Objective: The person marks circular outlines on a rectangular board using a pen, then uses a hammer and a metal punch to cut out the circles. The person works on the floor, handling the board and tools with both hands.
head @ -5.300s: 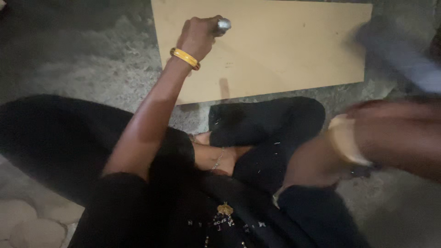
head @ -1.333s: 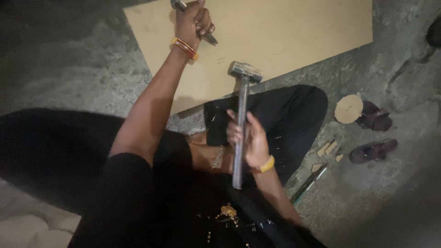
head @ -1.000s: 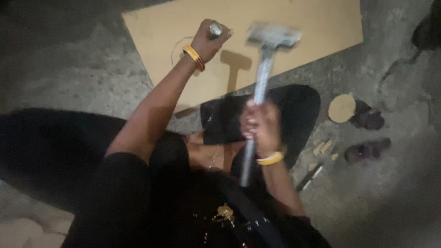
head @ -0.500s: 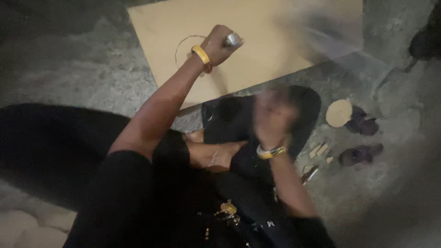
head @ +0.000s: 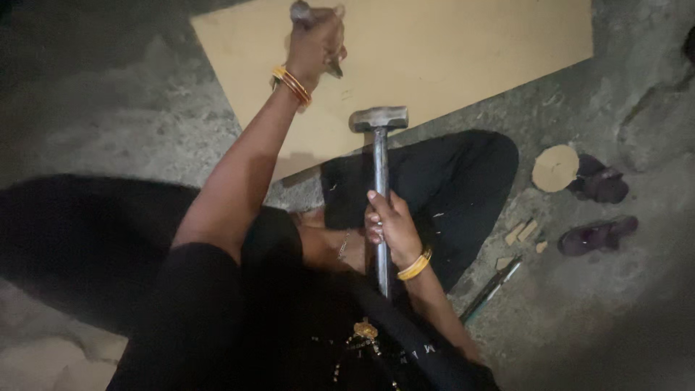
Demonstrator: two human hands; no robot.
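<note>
While the left hand grips a chisel, the right hand clamps a hammer beside sandals.

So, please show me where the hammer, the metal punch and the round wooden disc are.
hammer (head: pixel 378 118), head view, on its metal head.
metal punch (head: pixel 300 10), head view, on its top end above the left hand (head: pixel 316 45).
round wooden disc (head: pixel 555 168), head view, on its flat face.

round wooden disc | purple sandals | wood scraps | possibly a chisel
</note>
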